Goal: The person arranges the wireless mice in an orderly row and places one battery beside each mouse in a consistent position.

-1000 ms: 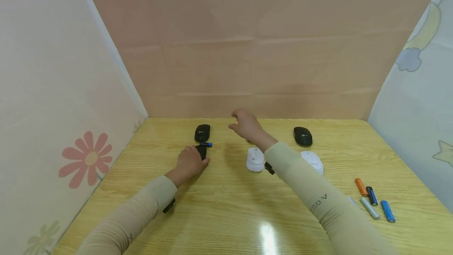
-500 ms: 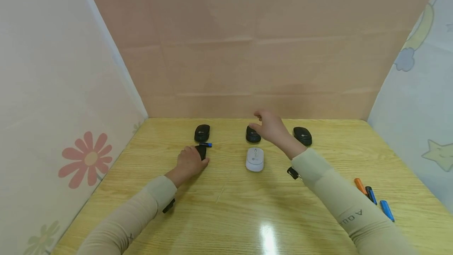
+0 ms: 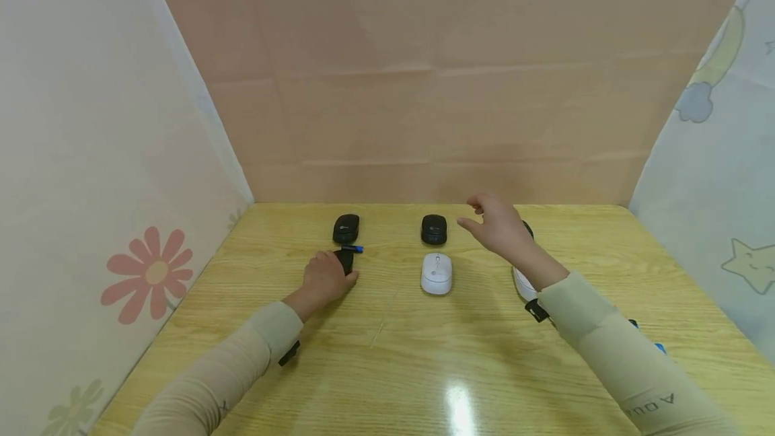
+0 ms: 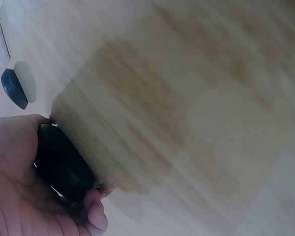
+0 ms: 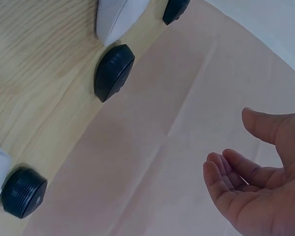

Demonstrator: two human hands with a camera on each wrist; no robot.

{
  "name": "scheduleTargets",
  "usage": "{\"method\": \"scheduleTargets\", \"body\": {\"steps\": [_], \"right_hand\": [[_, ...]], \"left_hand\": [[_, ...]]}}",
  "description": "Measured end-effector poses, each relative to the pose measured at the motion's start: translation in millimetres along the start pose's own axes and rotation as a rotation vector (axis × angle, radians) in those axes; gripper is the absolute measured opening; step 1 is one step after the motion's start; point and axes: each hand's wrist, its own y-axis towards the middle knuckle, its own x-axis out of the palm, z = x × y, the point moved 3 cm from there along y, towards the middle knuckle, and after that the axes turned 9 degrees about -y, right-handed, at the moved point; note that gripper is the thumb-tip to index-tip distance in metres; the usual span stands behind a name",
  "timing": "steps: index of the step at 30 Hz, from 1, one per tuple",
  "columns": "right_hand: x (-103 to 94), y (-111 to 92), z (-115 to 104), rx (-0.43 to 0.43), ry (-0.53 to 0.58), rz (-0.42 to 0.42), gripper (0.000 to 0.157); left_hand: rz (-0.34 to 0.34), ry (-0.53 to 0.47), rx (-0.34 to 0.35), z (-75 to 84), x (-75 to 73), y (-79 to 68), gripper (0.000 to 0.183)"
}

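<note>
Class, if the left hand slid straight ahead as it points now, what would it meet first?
Probably the small blue-and-black stick, just past the black mouse the left hand grips; the exact gap is unclear.

Plastic, shining wood grain and matt cloth.
The black mouse point(image 4: 64, 160) which my left hand point(image 3: 323, 278) holds looks like dark plastic, with fine lines along its side. Other black mice point(image 5: 113, 73) show ribbed plastic sides, and the white mouse point(image 3: 436, 274) seems of smooth plastic. The table point(image 3: 375, 382) has wood grain and a glossy surface. My sleeves point(image 3: 200, 382) are matt cloth; the brown backdrop point(image 3: 436, 113) is creased, paper or cloth, I cannot tell.
</note>
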Motion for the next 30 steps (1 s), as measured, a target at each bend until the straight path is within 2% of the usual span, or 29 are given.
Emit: {"method": "scheduleTargets", "body": {"steps": [14, 30], "right_hand": [[-21.9, -33.2, 31.0, 0.001, -0.018, 0.050, 0.047], [-38.6, -64.0, 64.9, 0.025, -0.103, 0.083, 0.050]], "left_hand": [[0.033, 0.003, 0.029, -2.6, 1.7, -0.8, 0.076], [0.034, -0.017, 0.020, -2.4, 0.0, -2.4, 0.073]]}}
